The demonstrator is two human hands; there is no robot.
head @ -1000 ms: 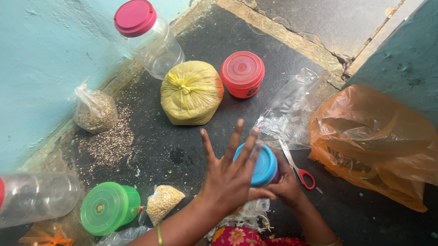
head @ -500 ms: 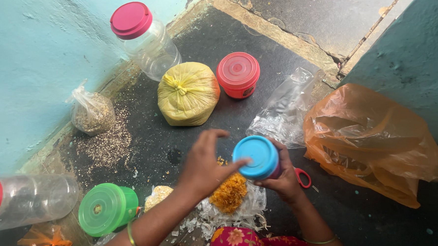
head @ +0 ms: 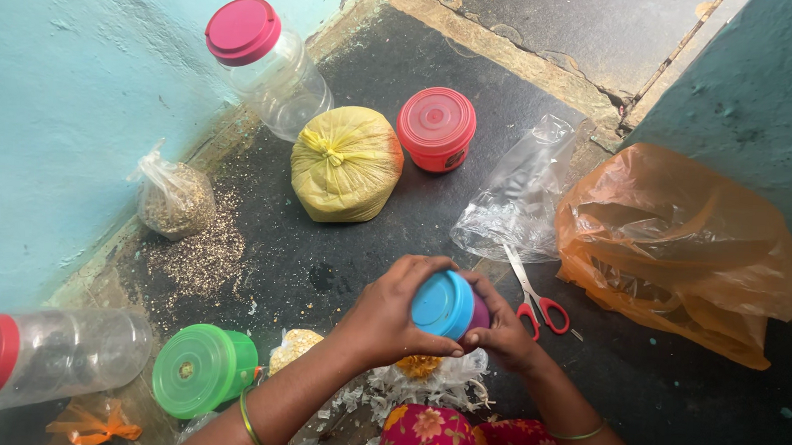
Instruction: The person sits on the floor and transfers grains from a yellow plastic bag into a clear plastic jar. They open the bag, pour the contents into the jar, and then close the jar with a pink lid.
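A small jar with a blue lid (head: 443,304) is held low in the middle, tipped on its side. My left hand (head: 390,316) wraps over the lid from the left. My right hand (head: 502,332) grips the jar's dark body from the right. Under the hands lies a clear bag with yellow grains (head: 420,368) and torn white plastic scraps. Red-handled scissors (head: 535,297) lie just right of my right hand.
On the dark floor: a tied yellow bag (head: 345,164), a red-lidded tub (head: 436,128), a clear jar with a pink lid (head: 268,62), a small seed bag (head: 175,199) by spilled seeds, a green-lidded jar (head: 201,369), a red-capped bottle (head: 43,357), clear plastic (head: 522,192), an orange bag (head: 680,244).
My left hand, spread open over the blue lid a second ago, has closed around it. The jar has tipped from lid-up to its side and dropped lower.
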